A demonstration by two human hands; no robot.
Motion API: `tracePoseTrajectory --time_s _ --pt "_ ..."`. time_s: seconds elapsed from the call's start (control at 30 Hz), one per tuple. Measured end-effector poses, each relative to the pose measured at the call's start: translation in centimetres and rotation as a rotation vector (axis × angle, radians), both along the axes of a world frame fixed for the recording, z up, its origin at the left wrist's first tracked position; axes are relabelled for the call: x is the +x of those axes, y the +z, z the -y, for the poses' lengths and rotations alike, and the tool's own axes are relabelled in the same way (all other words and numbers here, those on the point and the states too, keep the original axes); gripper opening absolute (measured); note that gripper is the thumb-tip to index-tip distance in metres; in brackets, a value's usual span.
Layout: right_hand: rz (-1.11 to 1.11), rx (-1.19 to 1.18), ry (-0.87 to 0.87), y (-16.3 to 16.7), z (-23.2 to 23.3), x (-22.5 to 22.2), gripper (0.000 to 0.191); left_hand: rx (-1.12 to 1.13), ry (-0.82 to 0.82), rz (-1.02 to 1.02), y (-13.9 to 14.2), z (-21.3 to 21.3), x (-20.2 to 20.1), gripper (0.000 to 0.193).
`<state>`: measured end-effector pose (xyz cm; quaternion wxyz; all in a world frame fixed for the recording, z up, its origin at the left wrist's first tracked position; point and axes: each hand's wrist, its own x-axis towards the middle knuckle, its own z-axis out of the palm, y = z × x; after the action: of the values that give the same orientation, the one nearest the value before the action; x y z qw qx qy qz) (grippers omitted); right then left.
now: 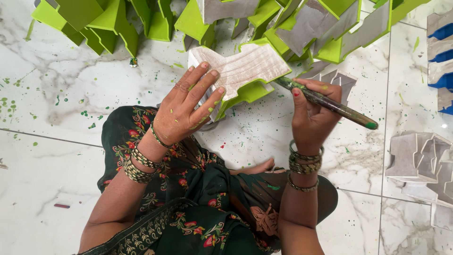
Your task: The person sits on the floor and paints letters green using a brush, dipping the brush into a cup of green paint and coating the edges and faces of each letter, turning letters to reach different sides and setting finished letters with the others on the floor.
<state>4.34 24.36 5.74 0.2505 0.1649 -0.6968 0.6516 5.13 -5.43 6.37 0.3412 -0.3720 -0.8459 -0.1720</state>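
**Both hands on a wooden cut-out, brush at its edge**

Left hand (186,106): palm down, fingers spread and extended, pressing flat on the near end of the wooden cut-out (245,68). Not curled around it — it bears on the top face, fingertips smeared with green. Wrist bent slightly back; stacked metal bangles (139,165) on the forearm.

Right hand (314,113): closed around a paintbrush (325,101), thumb and fingers pinching the shaft near its middle. The brush lies slanted, its working end touching the right edge of the cut-out, its green-tipped handle end pointing down and to the right. Bangles on this wrist too.

Cut-out: flat, notched outline, top face bare pale wood with faint curved pencil-like lines; side edges coated bright green. It sits tilted on the floor just ahead of the person's lap, between the two hands.

Surroundings — white marble-patterned floor tiles (56,94), glossy, speckled with green drips. Green-edged pieces (108,23) piled along the top. Unpainted grey pieces (417,156) at right, well apart. Dark floral garment (198,208) across the lap.
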Motion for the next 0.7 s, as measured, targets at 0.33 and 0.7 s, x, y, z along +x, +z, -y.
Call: tracePoseTrajectory --time_s 0.33,0.7 --pt "-0.019 0.076 -0.088 3.3 -4.0 4.2 0.025 0.009 0.026 0.059 0.2 -0.1 0.0 0.077" --pt "-0.007 0.059 0.005 1.7 -1.6 1.4 0.024 0.005 0.009 -0.001 0.4 -0.3 0.2 0.068"
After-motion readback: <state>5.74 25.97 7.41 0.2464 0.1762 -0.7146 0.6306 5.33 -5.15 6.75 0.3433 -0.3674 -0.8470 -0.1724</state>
